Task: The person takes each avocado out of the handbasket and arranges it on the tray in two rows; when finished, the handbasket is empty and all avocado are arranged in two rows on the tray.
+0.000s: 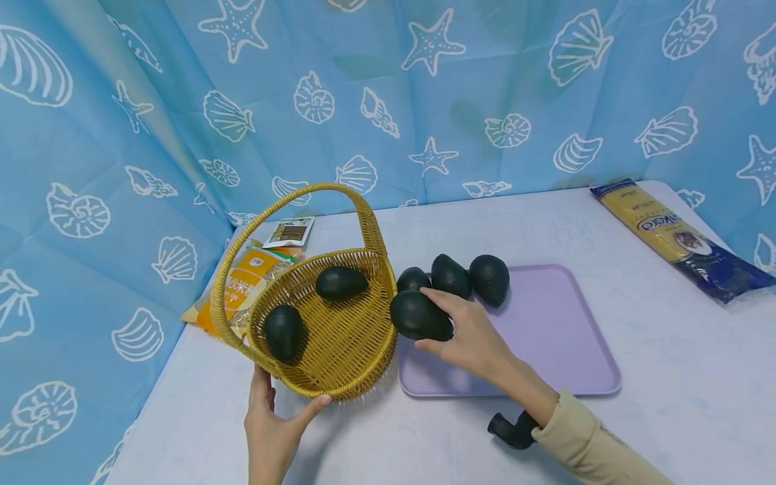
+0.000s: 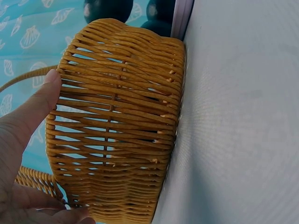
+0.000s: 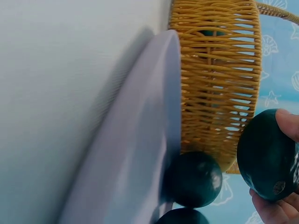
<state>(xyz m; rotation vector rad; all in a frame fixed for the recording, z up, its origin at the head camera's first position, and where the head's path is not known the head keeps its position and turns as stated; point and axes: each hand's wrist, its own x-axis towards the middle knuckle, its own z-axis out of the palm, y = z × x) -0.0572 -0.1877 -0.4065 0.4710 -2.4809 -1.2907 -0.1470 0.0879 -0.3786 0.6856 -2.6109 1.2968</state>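
Note:
My right hand (image 1: 475,337) grips a dark green avocado (image 1: 419,315) at the right rim of a yellow wicker basket (image 1: 345,343). In the right wrist view, that avocado (image 3: 264,156) is above the tray's edge, with thumb and fingers around its end. My left hand (image 1: 273,424) holds the basket's near left side, its thumb on the rim in the left wrist view. Inside the basket lie two avocados, one at the back (image 1: 341,283) and one at the left (image 1: 284,333). Three more avocados (image 1: 450,275) sit along the back left of a lilac tray (image 1: 552,330).
Behind the basket on the left lie an orange food packet (image 1: 248,279) and a small white-and-brown sachet (image 1: 289,232). A blue-and-gold bag (image 1: 679,239) lies at the back right. A black bent piece (image 1: 514,431) shows by the right wrist. A blue shell-print curtain (image 1: 388,101) borders the table.

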